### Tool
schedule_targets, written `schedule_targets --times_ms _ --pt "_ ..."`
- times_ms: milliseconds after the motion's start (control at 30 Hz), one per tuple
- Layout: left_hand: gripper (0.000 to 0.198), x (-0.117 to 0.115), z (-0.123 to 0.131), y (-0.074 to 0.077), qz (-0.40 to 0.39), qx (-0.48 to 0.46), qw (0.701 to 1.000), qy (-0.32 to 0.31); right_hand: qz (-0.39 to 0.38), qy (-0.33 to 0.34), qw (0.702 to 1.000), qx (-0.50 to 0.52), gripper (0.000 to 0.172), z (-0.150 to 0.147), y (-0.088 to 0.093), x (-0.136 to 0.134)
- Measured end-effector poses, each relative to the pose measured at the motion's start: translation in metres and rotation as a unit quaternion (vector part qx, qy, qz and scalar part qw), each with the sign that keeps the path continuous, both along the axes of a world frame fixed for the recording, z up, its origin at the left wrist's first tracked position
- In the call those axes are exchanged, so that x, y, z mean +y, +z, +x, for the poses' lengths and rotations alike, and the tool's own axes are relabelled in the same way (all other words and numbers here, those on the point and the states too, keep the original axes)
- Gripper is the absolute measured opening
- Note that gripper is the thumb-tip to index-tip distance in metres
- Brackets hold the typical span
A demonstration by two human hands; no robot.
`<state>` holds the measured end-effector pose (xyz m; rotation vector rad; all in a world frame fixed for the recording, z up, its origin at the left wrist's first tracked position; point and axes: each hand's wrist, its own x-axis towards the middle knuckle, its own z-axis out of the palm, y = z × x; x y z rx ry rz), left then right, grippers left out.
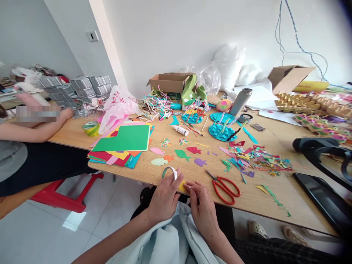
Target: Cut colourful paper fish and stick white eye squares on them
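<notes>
Near the table's front edge, my left hand (166,194) is closed around a thin white ring that looks like a roll of tape (174,172). Its fingertips also reach a small yellow paper piece (182,186). My right hand (202,201) pinches at the right edge of that yellow piece, and its fingertips partly hide what they hold. Red-handled scissors (226,189) lie right of my hand, blades slightly apart. Beyond my hands lie paper fish, including a green fish (182,154), a red fish (194,150) and a purple fish (200,162).
Coloured paper sheets (126,137) are stacked at left, and paper scraps (255,157) are heaped at right. A glue bottle (180,130), blue decorated discs (222,131) and a steel flask (241,102) stand farther back. A phone (320,200) lies at right. Another person's arm (35,126) rests at left.
</notes>
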<state>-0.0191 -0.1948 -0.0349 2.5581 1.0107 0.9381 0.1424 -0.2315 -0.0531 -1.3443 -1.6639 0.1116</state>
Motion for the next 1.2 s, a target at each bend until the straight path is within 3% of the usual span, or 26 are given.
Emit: schedule_targets --times_ms 167,367,733,1033,1200 --pt "0.09 0.004 0.006 -0.006 0.019 -0.017 1.0 -0.016 -0.069 0.001 0.993 0.091 0.012 -0.002 -0.003 -0.002" --pt "0.086 0.004 0.008 -0.013 0.021 -0.05 0.998 -0.016 -0.155 0.018 0.966 0.207 0.019 -0.002 -0.002 -0.003" --pt "0.082 0.003 0.008 -0.017 -0.057 -0.121 0.991 0.027 -0.135 -0.036 0.92 0.366 0.025 0.0 0.027 -0.003" --pt "0.079 0.005 0.007 -0.02 -0.069 -0.117 0.99 0.027 -0.201 0.0 0.9 0.386 0.032 -0.002 0.025 0.004" --pt "0.076 0.007 0.004 -0.02 -0.083 -0.149 0.985 0.017 -0.174 -0.03 0.919 0.352 0.028 0.003 0.025 0.008"
